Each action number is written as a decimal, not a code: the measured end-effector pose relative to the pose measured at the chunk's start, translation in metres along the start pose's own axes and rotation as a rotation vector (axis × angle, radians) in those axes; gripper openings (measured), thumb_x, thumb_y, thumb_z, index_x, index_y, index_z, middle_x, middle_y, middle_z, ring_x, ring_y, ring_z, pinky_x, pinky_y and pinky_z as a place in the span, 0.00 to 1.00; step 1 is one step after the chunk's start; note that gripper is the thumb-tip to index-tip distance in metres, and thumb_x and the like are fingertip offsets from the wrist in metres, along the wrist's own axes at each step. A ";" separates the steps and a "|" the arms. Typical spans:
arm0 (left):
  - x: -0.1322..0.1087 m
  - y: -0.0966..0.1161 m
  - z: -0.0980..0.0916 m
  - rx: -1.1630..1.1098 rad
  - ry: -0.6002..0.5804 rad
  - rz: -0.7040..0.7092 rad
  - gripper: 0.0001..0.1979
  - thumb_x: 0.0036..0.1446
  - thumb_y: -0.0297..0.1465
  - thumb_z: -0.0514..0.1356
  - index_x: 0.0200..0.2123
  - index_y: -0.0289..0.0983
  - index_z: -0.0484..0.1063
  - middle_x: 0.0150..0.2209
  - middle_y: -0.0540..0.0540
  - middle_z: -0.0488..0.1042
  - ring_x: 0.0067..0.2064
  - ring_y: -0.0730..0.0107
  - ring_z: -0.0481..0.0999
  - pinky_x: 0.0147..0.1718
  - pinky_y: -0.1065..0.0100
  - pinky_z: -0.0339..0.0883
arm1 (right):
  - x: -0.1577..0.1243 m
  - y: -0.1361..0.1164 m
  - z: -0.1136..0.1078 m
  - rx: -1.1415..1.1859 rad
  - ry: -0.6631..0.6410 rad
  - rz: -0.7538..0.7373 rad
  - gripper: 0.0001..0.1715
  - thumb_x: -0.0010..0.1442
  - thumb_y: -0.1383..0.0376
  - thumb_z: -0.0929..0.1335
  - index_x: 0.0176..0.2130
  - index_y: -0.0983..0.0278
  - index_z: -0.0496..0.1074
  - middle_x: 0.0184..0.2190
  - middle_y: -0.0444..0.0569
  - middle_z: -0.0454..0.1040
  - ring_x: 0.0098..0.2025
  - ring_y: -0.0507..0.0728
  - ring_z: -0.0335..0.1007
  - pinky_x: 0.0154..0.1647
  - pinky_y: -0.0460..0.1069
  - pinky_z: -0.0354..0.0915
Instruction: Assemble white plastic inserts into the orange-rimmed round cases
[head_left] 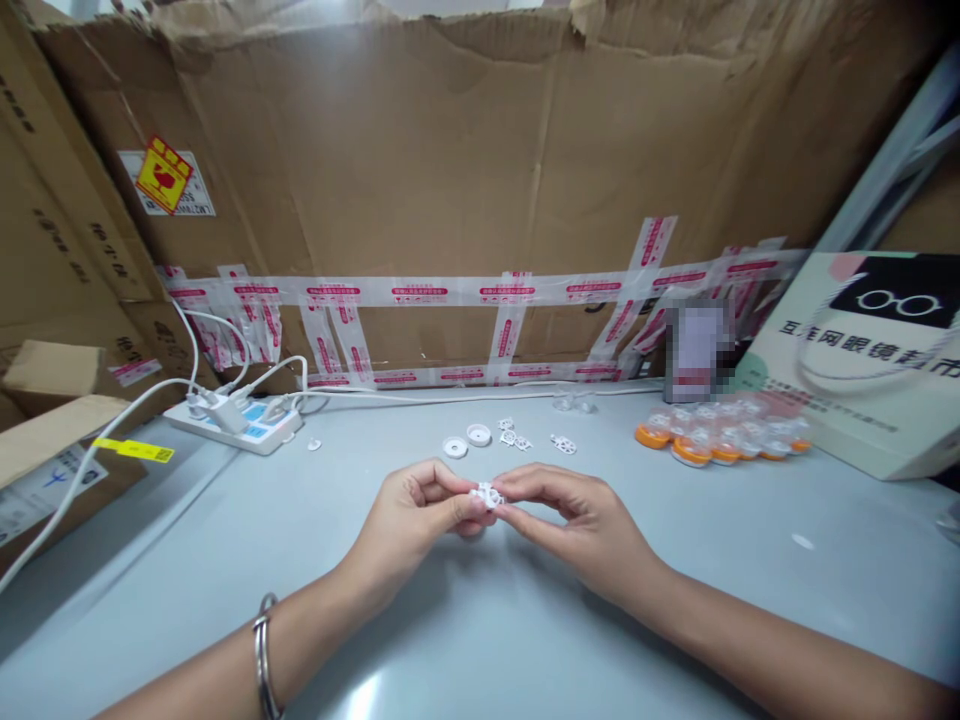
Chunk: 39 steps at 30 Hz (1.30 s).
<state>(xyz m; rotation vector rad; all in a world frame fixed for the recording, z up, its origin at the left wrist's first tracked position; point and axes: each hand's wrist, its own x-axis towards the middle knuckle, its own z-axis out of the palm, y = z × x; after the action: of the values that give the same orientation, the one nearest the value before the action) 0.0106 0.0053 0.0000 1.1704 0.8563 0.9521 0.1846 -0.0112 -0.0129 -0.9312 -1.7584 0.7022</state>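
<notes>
A small white plastic part with cut-outs is held just above the table, pinched from both sides. My left hand grips its left edge between thumb and fingers. On the opposite edge, my right hand closes thumb and forefinger on it. Fingertips hide some of the part, so its exact kind is unclear. Beyond my hands lie two round white rings or caps, several thin openwork white pieces, and another flat openwork piece.
A power strip with plugs and white cables sits at the back left, near an open carton. Clear-topped orange and white containers cluster at right before a paper bag. A large cardboard box walls off the back.
</notes>
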 end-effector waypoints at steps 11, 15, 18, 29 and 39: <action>0.000 -0.003 0.001 0.075 -0.030 -0.026 0.11 0.41 0.31 0.66 0.22 0.33 0.66 0.25 0.47 0.76 0.28 0.71 0.74 0.32 0.68 0.65 | -0.002 -0.001 -0.003 -0.032 -0.127 0.049 0.03 0.53 0.67 0.67 0.29 0.63 0.71 0.31 0.48 0.75 0.35 0.54 0.72 0.38 0.50 0.67; -0.001 -0.005 -0.001 0.187 -0.071 0.053 0.08 0.44 0.30 0.64 0.23 0.34 0.67 0.28 0.46 0.77 0.32 0.69 0.74 0.35 0.67 0.65 | 0.002 -0.004 -0.001 0.137 -0.161 0.345 0.08 0.49 0.63 0.70 0.31 0.64 0.71 0.30 0.47 0.75 0.33 0.53 0.71 0.38 0.49 0.67; -0.002 -0.006 -0.001 0.311 -0.073 0.103 0.07 0.45 0.29 0.63 0.24 0.34 0.68 0.28 0.45 0.76 0.32 0.68 0.74 0.34 0.67 0.65 | 0.003 -0.004 0.001 0.169 -0.171 0.424 0.11 0.47 0.60 0.71 0.30 0.65 0.72 0.29 0.47 0.74 0.32 0.53 0.70 0.37 0.49 0.66; -0.007 -0.005 0.005 0.628 -0.049 0.281 0.04 0.51 0.29 0.59 0.25 0.35 0.69 0.25 0.49 0.73 0.28 0.71 0.72 0.30 0.72 0.64 | -0.002 -0.007 0.006 0.128 -0.131 0.418 0.14 0.45 0.61 0.71 0.21 0.64 0.64 0.22 0.43 0.70 0.27 0.51 0.65 0.29 0.46 0.61; -0.004 -0.006 0.005 0.410 -0.011 0.136 0.08 0.48 0.33 0.61 0.27 0.34 0.70 0.25 0.47 0.73 0.29 0.69 0.72 0.30 0.70 0.65 | -0.008 0.003 0.001 -0.653 -0.037 -0.419 0.15 0.58 0.74 0.58 0.23 0.64 0.64 0.21 0.46 0.63 0.25 0.52 0.57 0.24 0.45 0.58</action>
<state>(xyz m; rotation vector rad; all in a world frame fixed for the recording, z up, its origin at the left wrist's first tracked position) 0.0149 -0.0015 -0.0048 1.5996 1.0024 0.9025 0.1861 -0.0163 -0.0196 -0.9163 -2.1712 -0.1446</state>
